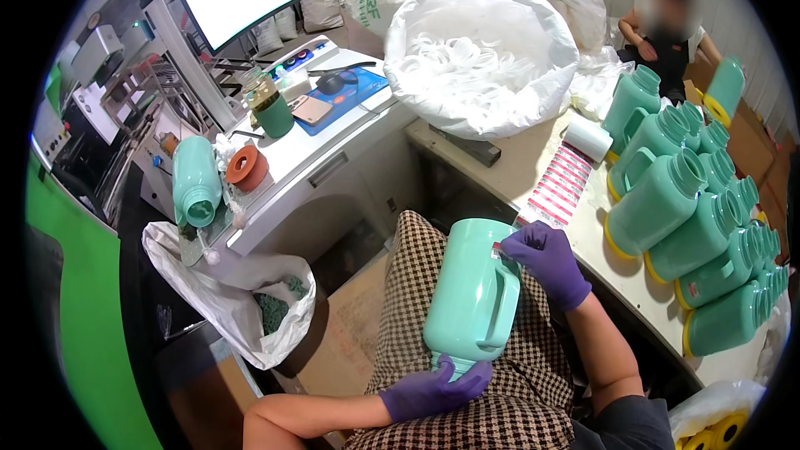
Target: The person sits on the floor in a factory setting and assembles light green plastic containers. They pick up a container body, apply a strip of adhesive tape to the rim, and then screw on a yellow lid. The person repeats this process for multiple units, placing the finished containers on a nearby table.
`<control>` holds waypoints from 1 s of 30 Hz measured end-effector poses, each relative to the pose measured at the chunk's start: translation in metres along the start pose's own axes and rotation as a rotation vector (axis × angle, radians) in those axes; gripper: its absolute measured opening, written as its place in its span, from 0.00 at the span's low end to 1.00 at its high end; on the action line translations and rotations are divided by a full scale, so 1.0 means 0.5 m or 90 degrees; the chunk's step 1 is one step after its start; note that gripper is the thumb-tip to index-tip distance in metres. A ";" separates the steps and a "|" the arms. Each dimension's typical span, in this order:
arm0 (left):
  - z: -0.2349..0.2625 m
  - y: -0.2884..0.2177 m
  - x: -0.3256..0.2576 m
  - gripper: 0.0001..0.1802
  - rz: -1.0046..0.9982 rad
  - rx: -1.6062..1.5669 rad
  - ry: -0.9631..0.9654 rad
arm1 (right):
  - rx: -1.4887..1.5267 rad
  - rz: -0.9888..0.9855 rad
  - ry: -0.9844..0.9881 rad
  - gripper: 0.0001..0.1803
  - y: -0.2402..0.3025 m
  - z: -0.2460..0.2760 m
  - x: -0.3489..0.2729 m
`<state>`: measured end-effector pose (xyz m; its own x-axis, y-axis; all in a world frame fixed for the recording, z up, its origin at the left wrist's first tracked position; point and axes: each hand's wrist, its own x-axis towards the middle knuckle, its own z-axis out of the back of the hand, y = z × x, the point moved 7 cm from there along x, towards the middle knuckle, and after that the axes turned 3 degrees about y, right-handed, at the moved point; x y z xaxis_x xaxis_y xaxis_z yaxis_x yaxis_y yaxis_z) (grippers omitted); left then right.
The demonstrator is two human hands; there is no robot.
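Lap jug (467,283): mint green, small red-and-white label (497,251). Left fingers (467,379) and right fingers (531,243): gloved purple. Lap cloth (412,283): dark/beige houndstooth-type check. Standing jugs (654,208): mint too, yellow bases (615,242). Label strip (556,186): red-pink and white bands. Right tabletop (535,148): cream. Rings (462,67) and sack (517,112): white. Tape roll (247,168): orange-brown. Mat (363,87): blue. Left-edge panel (62,283): vivid green. Sleeve (629,427): dark grey.

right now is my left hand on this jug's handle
No, the left hand is at the neck of the green jug, off its handle.
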<state>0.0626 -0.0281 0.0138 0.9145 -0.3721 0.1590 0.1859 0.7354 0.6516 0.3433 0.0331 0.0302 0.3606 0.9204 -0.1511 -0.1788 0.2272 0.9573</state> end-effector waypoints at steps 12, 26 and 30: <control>0.077 0.211 -0.257 0.34 0.715 -0.525 -0.190 | -0.119 0.427 -0.323 0.23 0.126 -0.031 0.062; 0.254 0.067 -0.747 0.35 1.315 -0.074 -0.859 | -0.622 0.826 -0.096 0.06 0.531 -0.926 0.432; 0.275 0.130 -0.753 0.36 1.281 -0.018 -0.825 | -0.465 1.015 0.013 0.09 0.523 -0.853 0.280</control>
<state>-0.3191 0.0822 0.0983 -0.6876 0.5028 0.5239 -0.2683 0.4945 -0.8267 -0.0433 0.3568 0.1541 -0.5710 0.3688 0.7334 -0.6553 -0.7429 -0.1366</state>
